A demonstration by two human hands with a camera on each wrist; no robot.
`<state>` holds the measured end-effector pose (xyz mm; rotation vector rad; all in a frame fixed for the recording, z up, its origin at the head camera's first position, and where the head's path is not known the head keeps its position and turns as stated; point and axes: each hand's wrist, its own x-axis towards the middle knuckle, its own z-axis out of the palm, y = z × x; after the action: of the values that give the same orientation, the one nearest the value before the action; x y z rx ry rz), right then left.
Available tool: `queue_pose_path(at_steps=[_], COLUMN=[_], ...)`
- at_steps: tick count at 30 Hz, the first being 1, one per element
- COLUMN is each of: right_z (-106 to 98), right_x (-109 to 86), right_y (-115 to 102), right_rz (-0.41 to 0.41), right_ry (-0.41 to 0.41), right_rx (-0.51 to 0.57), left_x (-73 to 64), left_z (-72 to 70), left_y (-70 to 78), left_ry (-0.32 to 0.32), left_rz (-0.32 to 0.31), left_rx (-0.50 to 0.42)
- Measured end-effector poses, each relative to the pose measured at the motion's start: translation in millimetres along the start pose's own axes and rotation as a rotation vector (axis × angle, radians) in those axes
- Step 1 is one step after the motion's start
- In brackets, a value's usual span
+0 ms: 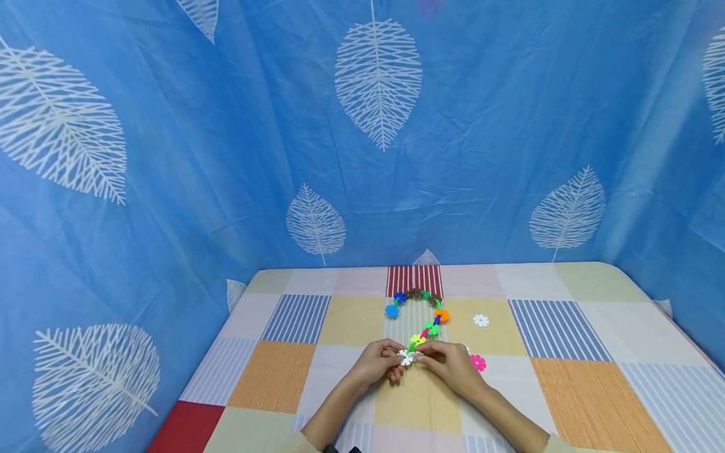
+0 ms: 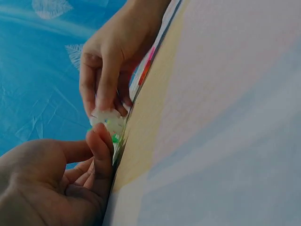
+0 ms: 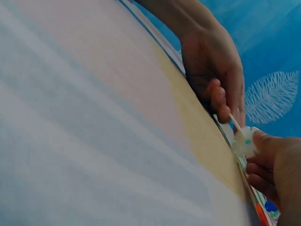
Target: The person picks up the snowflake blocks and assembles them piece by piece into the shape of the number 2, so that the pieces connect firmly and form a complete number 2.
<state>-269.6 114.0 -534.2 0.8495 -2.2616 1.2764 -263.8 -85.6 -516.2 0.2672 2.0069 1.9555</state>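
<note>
Both hands meet low over the tablecloth at the near end of a chain of interlocking snowflake discs (image 1: 432,329). A white snowflake disc (image 1: 405,357) is pinched between the thumb and fingers of my left hand (image 1: 374,363). With thumb and fingertips my right hand (image 1: 453,367) grips another white disc (image 3: 244,142), which meets the left hand's disc at an angle in the right wrist view. Beyond the fingers the chain curves away like a hook, from a yellow disc (image 1: 418,340) past an orange one (image 1: 442,315) to a light blue disc (image 1: 392,311).
Right of the chain lie a loose white disc (image 1: 481,320) and a pink disc (image 1: 478,362) close by the right hand. A patchwork cloth (image 1: 272,377) covers the table. Blue leaf-print curtains (image 1: 481,157) hang around its back and sides.
</note>
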Motion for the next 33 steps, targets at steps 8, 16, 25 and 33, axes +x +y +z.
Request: queue_pose_path(at_steps=[8, 16, 25, 33], right_z=[-58.2, -94.8, -84.3, -42.8], right_x=[-16.6, -36.7, -36.7, -27.6], right_y=[28.2, 39.7, 35.6, 3.2], right_rz=[0.067, 0.069, 0.177, 0.384], right_ry=[0.111, -0.062, -0.004, 0.054], right_rx=[-0.255, -0.265, -0.067, 0.573], left_x=[1.1, 3.6, 4.1, -0.8], left_z=[0.3, -3.3, -2.0, -0.9], left_y=[-0.1, 1.2, -0.8, -0.4], left_ry=[0.029, 0.017, 0.015, 0.015], left_rz=[-0.003, -0.007, -0.012, 0.010], left_rx=[0.034, 0.043, 0.058, 0.035])
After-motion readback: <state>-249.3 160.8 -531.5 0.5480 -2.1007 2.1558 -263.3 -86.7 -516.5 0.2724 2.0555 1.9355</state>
